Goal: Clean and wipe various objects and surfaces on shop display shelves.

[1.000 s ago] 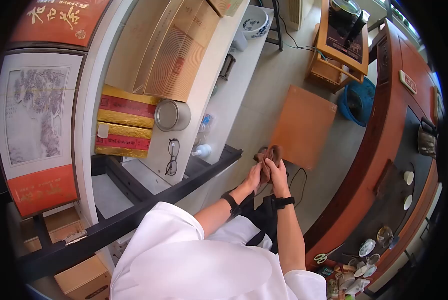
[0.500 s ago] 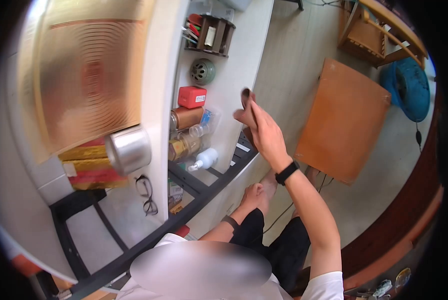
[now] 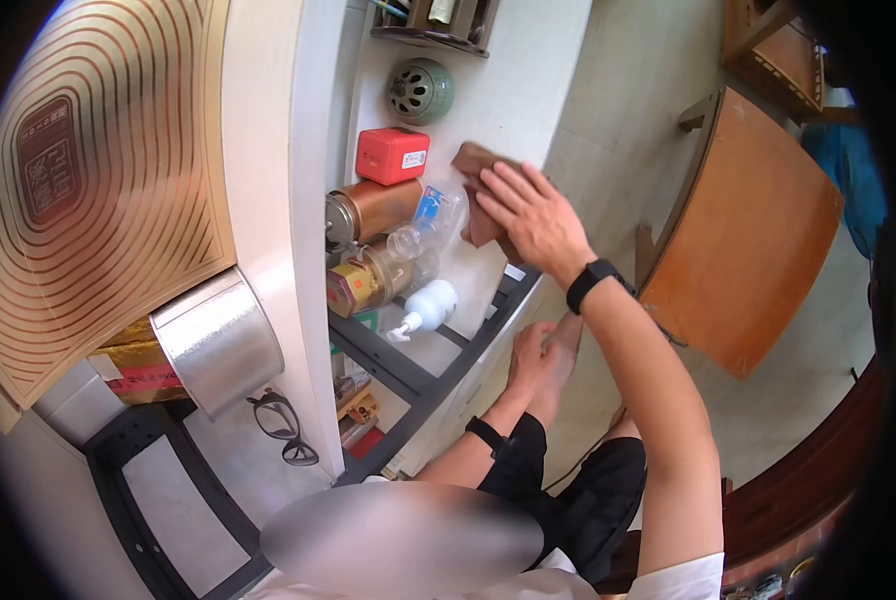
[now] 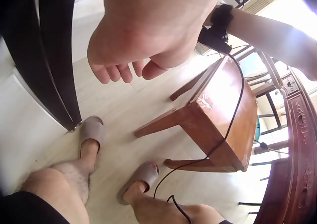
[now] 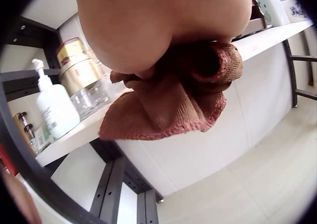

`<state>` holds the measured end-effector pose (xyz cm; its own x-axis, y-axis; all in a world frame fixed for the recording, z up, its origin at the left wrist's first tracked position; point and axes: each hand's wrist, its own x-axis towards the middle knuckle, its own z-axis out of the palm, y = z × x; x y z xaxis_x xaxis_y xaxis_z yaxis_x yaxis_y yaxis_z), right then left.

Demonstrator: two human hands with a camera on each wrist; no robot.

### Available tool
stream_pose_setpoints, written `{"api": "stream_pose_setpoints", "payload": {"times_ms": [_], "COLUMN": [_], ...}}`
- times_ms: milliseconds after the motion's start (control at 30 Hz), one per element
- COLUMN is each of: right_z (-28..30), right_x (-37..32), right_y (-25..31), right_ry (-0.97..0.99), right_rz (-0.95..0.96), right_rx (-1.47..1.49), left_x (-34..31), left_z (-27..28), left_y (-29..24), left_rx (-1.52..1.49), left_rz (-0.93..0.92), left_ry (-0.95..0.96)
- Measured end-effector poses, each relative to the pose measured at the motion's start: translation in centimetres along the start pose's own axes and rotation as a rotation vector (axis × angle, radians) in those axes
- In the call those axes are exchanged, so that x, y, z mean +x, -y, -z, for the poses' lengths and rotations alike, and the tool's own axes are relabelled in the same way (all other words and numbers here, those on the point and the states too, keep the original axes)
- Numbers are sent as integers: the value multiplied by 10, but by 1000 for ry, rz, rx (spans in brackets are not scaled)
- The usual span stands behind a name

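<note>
My right hand point(image 3: 540, 228) lies with straight fingers over a brown cloth point(image 3: 480, 222), near the front of the white lower shelf point(image 3: 503, 85). In the right wrist view the cloth point(image 5: 166, 107) is bunched beneath the palm, its reddish hem hanging down past the shelf edge. A clear plastic container point(image 3: 448, 208) and a red box point(image 3: 392, 155) stand just beyond the cloth. My left hand point(image 3: 534, 358) is low by a knee and holds nothing. Its fingers point(image 4: 115, 74) hang loosely curled in the left wrist view.
A white pump bottle point(image 3: 430, 305), a copper-coloured canister point(image 3: 383, 212) and a green pierced pot point(image 3: 420, 92) share the lower shelf. A black metal frame point(image 3: 408, 375) runs along its near end. Glasses point(image 3: 283, 428) and a silver tin point(image 3: 218, 340) are on the upper shelf. An orange-brown stool point(image 3: 753, 230) stands right.
Both hands were together on the cloth; the left has dropped to the knee. My right hand has carried the cloth leftward to the lower shelf. The head view has turned toward the shelves.
</note>
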<state>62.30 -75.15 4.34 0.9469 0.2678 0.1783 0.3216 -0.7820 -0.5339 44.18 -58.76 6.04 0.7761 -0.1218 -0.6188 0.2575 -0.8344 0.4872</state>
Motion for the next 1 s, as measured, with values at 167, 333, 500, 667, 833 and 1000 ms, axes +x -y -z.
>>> {"api": "stream_pose_setpoints", "payload": {"times_ms": [167, 333, 500, 667, 833, 1000], "right_z": [14, 3, 5, 21, 24, 27], "right_x": [45, 18, 17, 62, 65, 66], "right_y": [-28, 6, 0, -45, -49, -49], "right_ry": [-106, -11, -6, -151, -159, -143], "right_rz": [-220, -147, -118, -334, -377, -378], "right_rx": [-139, -78, -89, -213, -181, -177], "left_x": [-3, 9, 43, 79, 113, 130], "left_z": [13, 32, 66, 80, 77, 81], "left_y": [-18, -20, -38, -58, -66, -58], "left_rx": [-196, -353, -179, 36, 161, 129], "left_rz": [25, -42, -101, -260, -338, -278], "left_ry": [-98, -391, -553, -522, -477, -539]}}
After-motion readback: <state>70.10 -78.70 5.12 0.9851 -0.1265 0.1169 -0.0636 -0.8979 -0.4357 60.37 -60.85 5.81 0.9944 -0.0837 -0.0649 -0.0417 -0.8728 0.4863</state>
